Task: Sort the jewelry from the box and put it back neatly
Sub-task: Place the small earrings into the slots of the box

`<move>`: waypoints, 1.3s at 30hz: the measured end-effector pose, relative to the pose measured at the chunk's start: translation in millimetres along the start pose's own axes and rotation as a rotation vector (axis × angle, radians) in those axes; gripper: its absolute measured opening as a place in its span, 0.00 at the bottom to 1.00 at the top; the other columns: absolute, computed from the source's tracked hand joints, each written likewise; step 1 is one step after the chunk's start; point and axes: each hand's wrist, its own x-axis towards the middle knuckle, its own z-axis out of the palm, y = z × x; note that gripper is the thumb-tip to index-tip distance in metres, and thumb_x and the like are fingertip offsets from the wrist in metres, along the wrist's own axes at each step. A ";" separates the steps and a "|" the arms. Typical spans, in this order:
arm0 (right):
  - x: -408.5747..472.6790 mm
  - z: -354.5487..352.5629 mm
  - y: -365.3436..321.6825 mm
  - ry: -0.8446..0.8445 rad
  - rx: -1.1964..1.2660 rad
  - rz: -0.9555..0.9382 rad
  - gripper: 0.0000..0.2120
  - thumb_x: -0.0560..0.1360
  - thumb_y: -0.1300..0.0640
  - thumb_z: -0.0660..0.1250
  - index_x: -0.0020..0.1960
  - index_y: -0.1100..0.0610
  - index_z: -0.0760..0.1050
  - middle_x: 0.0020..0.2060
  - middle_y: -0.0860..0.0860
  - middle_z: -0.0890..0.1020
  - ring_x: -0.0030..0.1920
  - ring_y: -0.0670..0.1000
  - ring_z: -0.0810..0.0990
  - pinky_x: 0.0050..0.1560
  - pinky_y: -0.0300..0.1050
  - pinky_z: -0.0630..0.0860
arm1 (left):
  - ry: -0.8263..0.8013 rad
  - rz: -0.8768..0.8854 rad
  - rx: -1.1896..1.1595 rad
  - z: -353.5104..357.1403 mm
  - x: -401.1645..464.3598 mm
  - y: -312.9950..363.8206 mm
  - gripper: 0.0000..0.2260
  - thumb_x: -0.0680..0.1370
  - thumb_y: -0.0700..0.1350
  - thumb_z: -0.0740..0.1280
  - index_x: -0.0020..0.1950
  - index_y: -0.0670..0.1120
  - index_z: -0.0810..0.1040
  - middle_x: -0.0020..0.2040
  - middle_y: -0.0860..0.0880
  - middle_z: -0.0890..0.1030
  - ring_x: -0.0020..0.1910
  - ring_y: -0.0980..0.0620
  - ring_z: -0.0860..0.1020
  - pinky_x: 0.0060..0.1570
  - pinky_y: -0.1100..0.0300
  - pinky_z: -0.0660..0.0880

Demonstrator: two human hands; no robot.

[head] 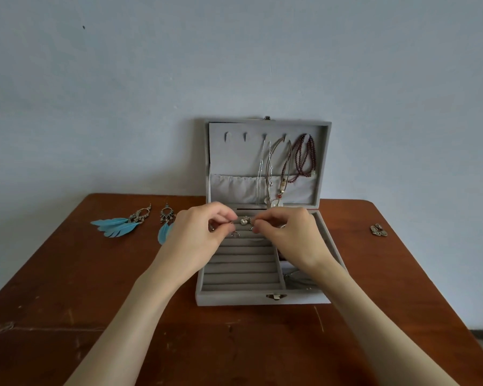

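This looks like a room in a home. A worn brown wooden table [67, 302] stands against a plain pale blue wall [123, 93]. At 12 o'clock sits a grey jewelry box [234, 298]; at 10 o'clock lie blue feather earrings [117, 224].

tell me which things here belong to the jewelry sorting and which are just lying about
Job: jewelry box, small silver pieces between left hand and right hand, feather earrings, hung necklaces, small metal pieces.
Lying about: only the wooden table.
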 end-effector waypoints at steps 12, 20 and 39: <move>0.5 -7.7 -7.5 -0.154 0.251 0.117 0.06 0.74 0.62 0.67 0.43 0.54 0.82 0.36 0.44 0.82 0.35 0.33 0.78 0.37 0.23 0.70 | 0.017 -0.007 -0.042 0.5 -2.6 1.9 0.06 0.72 0.42 0.71 0.48 0.50 0.82 0.39 0.58 0.81 0.41 0.63 0.78 0.39 0.78 0.69; -0.5 -7.6 -8.8 -0.163 0.300 0.139 0.06 0.74 0.65 0.66 0.44 0.59 0.82 0.34 0.49 0.82 0.29 0.37 0.76 0.28 0.26 0.67 | -0.044 -0.026 0.082 2.5 -5.4 2.5 0.05 0.75 0.42 0.68 0.49 0.47 0.82 0.43 0.54 0.81 0.39 0.62 0.73 0.38 0.78 0.67; 3.8 -16.4 -5.1 -0.304 0.479 0.438 0.06 0.70 0.72 0.68 0.41 0.62 0.80 0.39 0.57 0.84 0.41 0.53 0.85 0.45 0.37 0.81 | -0.184 -0.087 0.112 1.6 -0.7 -1.7 0.07 0.76 0.41 0.67 0.49 0.50 0.82 0.45 0.55 0.81 0.45 0.61 0.76 0.36 0.77 0.66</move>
